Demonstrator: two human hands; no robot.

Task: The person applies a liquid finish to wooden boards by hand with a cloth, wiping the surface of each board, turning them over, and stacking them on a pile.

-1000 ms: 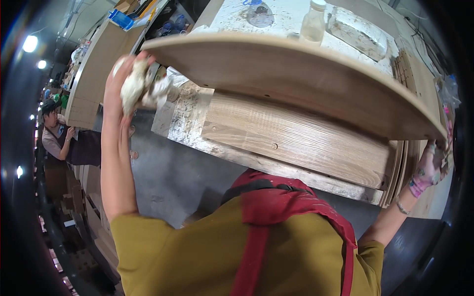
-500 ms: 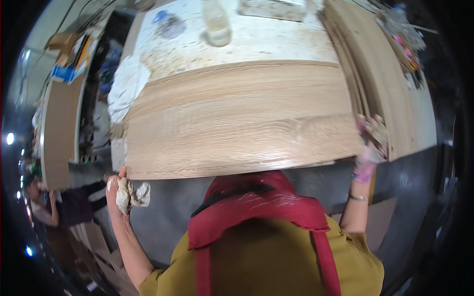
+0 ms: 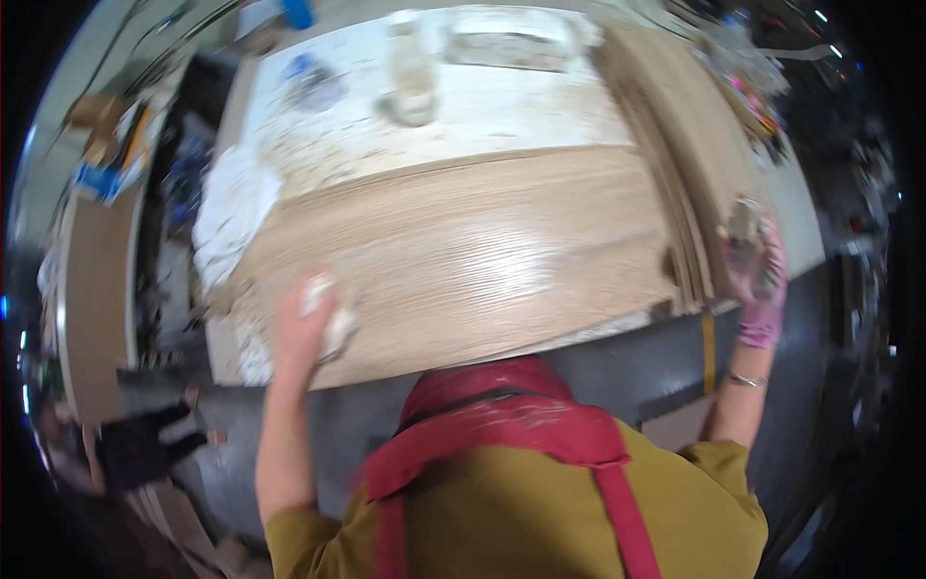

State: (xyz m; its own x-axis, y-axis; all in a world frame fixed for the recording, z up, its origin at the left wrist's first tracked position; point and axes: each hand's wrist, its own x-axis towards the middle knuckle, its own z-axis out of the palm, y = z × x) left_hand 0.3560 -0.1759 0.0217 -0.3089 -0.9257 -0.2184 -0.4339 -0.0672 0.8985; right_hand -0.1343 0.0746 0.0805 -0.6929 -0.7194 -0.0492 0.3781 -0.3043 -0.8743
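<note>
A wide wood-grain board point(image 3: 453, 261) lies across the worktable in front of me. My left hand point(image 3: 307, 318) is bare and rests on its near left part, closed on a crumpled off-white rag point(image 3: 338, 333) pressed against the surface. Off the board's right end is my right hand point(image 3: 755, 265), in a stained pink glove and raised beside a stack of boards point(image 3: 666, 125). Its fingers are curled around something small and greyish-tan, too blurred to name.
On the white-smeared tabletop point(image 3: 511, 106) stand a clear bottle point(image 3: 412, 77), a bluish plastic container point(image 3: 316, 85) and a pale block point(image 3: 509, 43). A white cloth point(image 3: 231, 207) drapes over the left edge. Another person point(image 3: 135, 449) is at the far left, beyond a shelf.
My left hand has moved with the rag from beside the board's left corner onto its surface. My right hand has shifted right, away from the board's end. The board appears lower and slightly tilted.
</note>
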